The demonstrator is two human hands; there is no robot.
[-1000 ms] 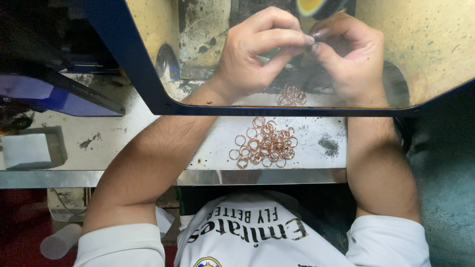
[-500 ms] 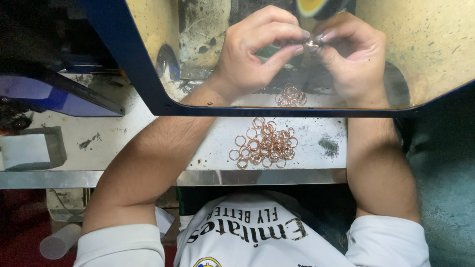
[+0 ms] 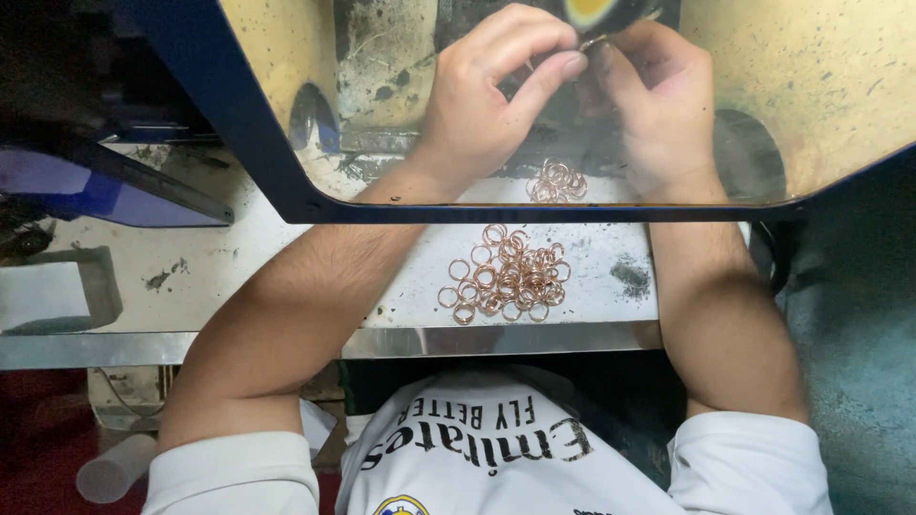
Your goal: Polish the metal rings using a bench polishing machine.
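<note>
Behind a clear yellowish shield, my left hand [image 3: 487, 100] and my right hand [image 3: 663, 105] meet fingertip to fingertip. Between them they pinch a small metal ring [image 3: 591, 44], mostly hidden by the fingers. It sits just under a dark round part with a yellow centre [image 3: 593, 10] at the top edge. A loose pile of copper-coloured rings [image 3: 506, 278] lies on the bench in front of the shield, between my forearms. A smaller heap of the same rings [image 3: 557, 181] lies behind the shield, below my hands.
The shield's blue frame [image 3: 534, 212] crosses above both forearms. A metal bench edge [image 3: 496, 339] runs along the front. A blue-purple machine part [image 3: 86, 181] and a grey block [image 3: 52, 296] are at the left. A dark smudge [image 3: 630, 278] marks the bench.
Both hands have shifted slightly up and away from me, carrying the small ring closer to the dark round part. The ring piles have not moved.
</note>
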